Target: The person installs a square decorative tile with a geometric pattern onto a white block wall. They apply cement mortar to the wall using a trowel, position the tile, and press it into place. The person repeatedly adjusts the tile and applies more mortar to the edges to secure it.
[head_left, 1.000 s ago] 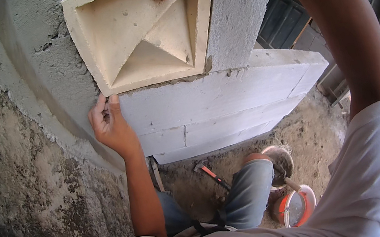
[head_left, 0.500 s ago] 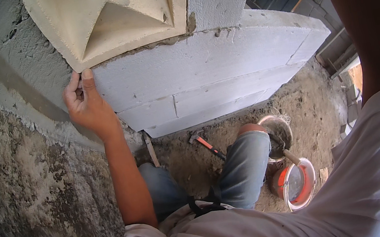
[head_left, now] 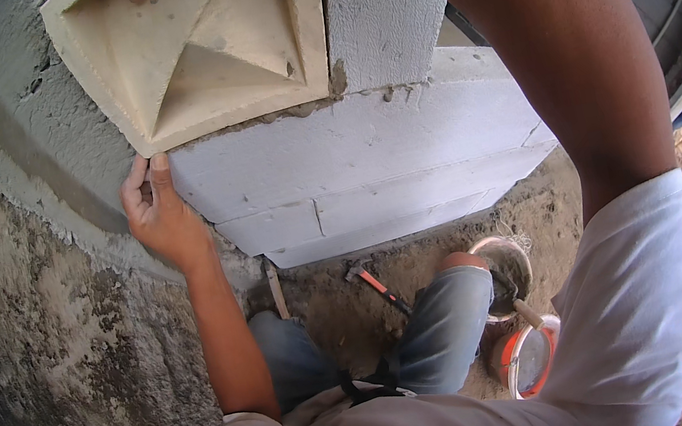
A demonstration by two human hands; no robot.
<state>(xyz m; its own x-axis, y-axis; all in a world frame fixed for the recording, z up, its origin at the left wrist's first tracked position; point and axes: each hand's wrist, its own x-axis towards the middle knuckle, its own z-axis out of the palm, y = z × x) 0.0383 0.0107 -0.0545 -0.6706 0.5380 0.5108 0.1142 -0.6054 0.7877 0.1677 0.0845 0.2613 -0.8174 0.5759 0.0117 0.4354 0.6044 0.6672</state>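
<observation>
A cream-coloured ventilation block (head_left: 245, 44) with slanted inner faces sits on a mortar bed on top of a wall of pale lightweight blocks (head_left: 356, 143). At the ventilation block's lower left corner is my left hand (head_left: 160, 209), fingers curled, thumb and index fingertip pressed against the edge. My right arm rises across the upper right and leaves the picture at the top, so its hand is out of sight. A small brown blur shows at the top edge over the ventilation block; I cannot tell whether it is a fingertip.
An upright pale block (head_left: 376, 17) adjoins the ventilation block on the right. A rough rendered wall (head_left: 66, 349) stands at my left. On the ground lie a hammer (head_left: 379, 286) and a wooden stick (head_left: 276, 289). A mortar bucket (head_left: 506, 271) and an orange-red bucket (head_left: 531, 353) stand beside my knee.
My right arm has swung leftward, now covering the right end of the block wall. My left hand stays at the ventilation block's corner. The view has shifted slightly.
</observation>
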